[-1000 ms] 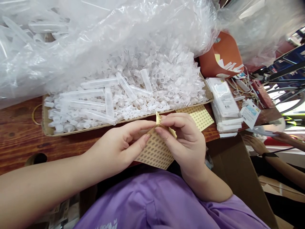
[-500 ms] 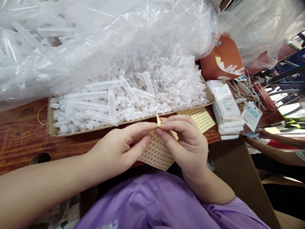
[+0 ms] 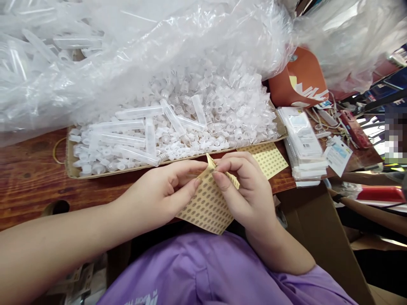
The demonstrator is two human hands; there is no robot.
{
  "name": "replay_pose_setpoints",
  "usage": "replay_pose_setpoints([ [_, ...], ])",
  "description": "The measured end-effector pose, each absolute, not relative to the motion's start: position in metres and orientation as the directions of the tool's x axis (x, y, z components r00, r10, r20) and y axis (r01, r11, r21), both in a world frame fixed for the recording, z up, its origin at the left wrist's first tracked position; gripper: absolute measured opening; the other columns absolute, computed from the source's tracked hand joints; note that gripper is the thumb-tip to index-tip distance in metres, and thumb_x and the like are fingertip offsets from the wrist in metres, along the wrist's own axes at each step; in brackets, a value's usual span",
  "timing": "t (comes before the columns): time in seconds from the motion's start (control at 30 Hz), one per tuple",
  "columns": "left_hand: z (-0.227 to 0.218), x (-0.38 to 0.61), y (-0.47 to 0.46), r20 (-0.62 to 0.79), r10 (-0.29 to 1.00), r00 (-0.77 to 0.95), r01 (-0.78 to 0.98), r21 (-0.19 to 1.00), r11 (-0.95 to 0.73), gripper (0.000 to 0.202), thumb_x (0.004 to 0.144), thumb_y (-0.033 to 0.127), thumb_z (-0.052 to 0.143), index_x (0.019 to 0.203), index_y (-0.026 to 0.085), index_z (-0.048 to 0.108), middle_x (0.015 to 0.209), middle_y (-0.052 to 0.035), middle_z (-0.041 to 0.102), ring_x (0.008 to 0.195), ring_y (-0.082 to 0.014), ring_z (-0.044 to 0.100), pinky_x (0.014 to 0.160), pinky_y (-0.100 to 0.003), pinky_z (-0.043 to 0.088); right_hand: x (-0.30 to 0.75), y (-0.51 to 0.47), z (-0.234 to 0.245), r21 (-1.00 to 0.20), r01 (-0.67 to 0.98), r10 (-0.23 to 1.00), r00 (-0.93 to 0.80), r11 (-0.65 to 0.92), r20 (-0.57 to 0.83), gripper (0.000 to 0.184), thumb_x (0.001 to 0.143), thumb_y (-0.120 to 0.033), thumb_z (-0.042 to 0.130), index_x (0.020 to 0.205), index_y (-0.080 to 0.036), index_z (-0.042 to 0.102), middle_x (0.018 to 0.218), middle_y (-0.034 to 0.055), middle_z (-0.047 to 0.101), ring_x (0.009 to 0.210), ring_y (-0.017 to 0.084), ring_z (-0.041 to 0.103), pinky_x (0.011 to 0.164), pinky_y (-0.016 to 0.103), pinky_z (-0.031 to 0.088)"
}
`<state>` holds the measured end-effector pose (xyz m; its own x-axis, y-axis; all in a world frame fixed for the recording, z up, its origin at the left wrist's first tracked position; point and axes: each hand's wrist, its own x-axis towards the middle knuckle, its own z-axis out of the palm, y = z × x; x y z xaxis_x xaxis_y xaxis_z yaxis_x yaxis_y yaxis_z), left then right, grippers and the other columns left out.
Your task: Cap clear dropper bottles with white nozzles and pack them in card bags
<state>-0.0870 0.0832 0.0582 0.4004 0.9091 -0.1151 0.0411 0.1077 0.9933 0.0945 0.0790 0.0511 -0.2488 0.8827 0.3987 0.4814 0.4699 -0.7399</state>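
Note:
Between my two hands is a yellowish sticker sheet (image 3: 208, 207) printed with rows of small dark oval marks, its top edge bent up into a peak. My left hand (image 3: 168, 186) pinches the sheet's left edge between thumb and fingers. On the other side, my right hand (image 3: 249, 190) is closed on the upper right part, thumb against bent fingers. Whether a loose sticker sits at the right fingertips is too small to tell. A second sticker sheet (image 3: 273, 161) lies on the table behind my right hand.
A shallow cardboard tray (image 3: 68, 163) of small clear plastic caps and several tubes (image 3: 122, 139) stands beyond my hands, under a big plastic bag (image 3: 197, 38). To the right are an orange holder (image 3: 305, 67), stacked packets (image 3: 302, 135) and another person's arm (image 3: 369, 212).
The sheet has shifted slightly down and left, showing more of its printed face. My left fingertips have drawn back a little from the peak. The other person's arm at right has moved.

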Motion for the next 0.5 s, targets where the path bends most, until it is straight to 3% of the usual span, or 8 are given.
replay_pose_setpoints([
  [0.1, 0.061, -0.088, 0.088, -0.168, 0.87, 0.463, 0.134, 0.984, 0.118, 0.026, 0.087, 0.021, 0.053, 0.107, 0.017, 0.069, 0.097, -0.0025, 0.075, 0.086, -0.0155, 0.071, 0.073, -0.019, 0.057, 0.103, 0.077, 0.049, -0.825, 0.393, 0.914, -0.179, 0.406, 0.365, 0.006, 0.09, -0.016, 0.056, 0.091, -0.021, 0.054, 0.094, 0.0027, 0.057, 0.096, 0.015, 0.057, 0.084, 0.032, 0.049],
  [0.2, 0.059, -0.091, 0.095, -0.16, 0.85, 0.502, 0.372, 0.927, -0.045, 0.035, 0.09, 0.025, 0.048, 0.119, 0.019, 0.067, 0.112, -0.0036, 0.072, 0.099, -0.0189, 0.068, 0.091, -0.029, 0.053, 0.114, 0.076, 0.048, -0.828, 0.372, 0.907, -0.144, 0.42, 0.396, 0.008, 0.091, -0.016, 0.055, 0.092, -0.023, 0.054, 0.095, 0.0037, 0.056, 0.095, 0.017, 0.057, 0.083, 0.036, 0.049],
  [0.27, 0.055, -0.092, 0.101, -0.133, 0.836, 0.533, 0.51, 0.839, -0.192, 0.04, 0.091, 0.025, 0.045, 0.127, 0.018, 0.063, 0.119, -0.0057, 0.069, 0.107, -0.0211, 0.066, 0.098, -0.033, 0.05, 0.119, 0.076, 0.048, -0.765, 0.381, 0.854, -0.24, 0.52, 0.461, 0.012, 0.089, -0.013, 0.056, 0.094, -0.024, 0.053, 0.095, 0.0044, 0.057, 0.092, 0.017, 0.058, 0.082, 0.036, 0.049],
  [0.37, 0.044, -0.091, 0.107, -0.111, 0.796, 0.595, 0.647, 0.654, -0.393, 0.044, 0.092, 0.021, 0.042, 0.133, 0.015, 0.058, 0.117, -0.0113, 0.068, 0.104, -0.0229, 0.066, 0.09, -0.033, 0.053, 0.121, 0.078, 0.044, -0.677, 0.337, 0.736, -0.492, 0.654, 0.465, 0.014, 0.086, -0.011, 0.057, 0.093, -0.022, 0.051, 0.091, 0.0043, 0.059, 0.088, 0.015, 0.059, 0.079, 0.03, 0.05],
  [0.5, 0.038, -0.084, 0.095, 0.043, 0.758, 0.651, 0.701, 0.349, -0.622, 0.041, 0.094, 0.016, 0.039, 0.129, 0.002, 0.057, 0.105, -0.0186, 0.068, 0.089, -0.0259, 0.068, 0.074, -0.035, 0.055, 0.116, 0.076, 0.03, -0.741, 0.252, 0.675, -0.653, 0.622, 0.344, 0.01, 0.087, -0.011, 0.054, 0.088, -0.02, 0.049, 0.084, 0.0026, 0.059, 0.081, 0.012, 0.058, 0.072, 0.025, 0.051],
])
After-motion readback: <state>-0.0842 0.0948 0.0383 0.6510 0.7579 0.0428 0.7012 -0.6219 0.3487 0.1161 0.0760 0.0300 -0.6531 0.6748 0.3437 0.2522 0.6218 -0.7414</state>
